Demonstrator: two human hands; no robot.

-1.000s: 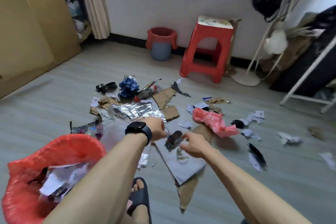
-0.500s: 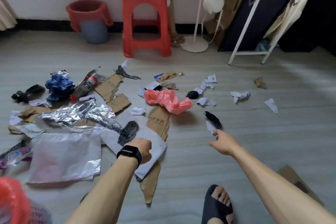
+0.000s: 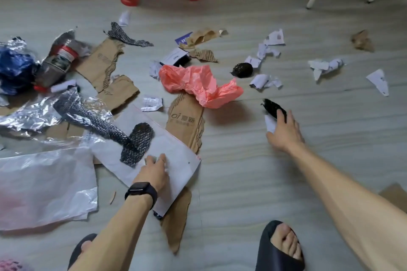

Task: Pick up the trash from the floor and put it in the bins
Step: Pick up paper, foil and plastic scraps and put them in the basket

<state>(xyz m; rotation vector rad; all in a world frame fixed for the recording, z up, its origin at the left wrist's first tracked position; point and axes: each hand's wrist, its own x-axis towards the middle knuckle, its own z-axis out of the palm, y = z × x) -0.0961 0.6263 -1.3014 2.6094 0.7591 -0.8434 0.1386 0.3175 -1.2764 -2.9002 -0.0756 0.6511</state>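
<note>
On the grey floor (image 3: 242, 182) to my right, my right hand (image 3: 285, 134) lies released, straight fingers (image 3: 280, 115) touching a crumpled black scrap (image 3: 269, 105) and a small white paper piece (image 3: 269, 124). My left hand (image 3: 154, 171) rests on a flat white mailer sheet (image 3: 176, 149) — fingers bent, grasping or not I cannot tell.

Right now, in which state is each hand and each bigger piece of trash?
left hand: rests on the white mailer.
right hand: fingers spread, touching the black scrap.
white mailer: flat on the floor.
black scrap: lying on the floor.
pink bag: crumpled, untouched.
bottle: lying on its side.
</note>
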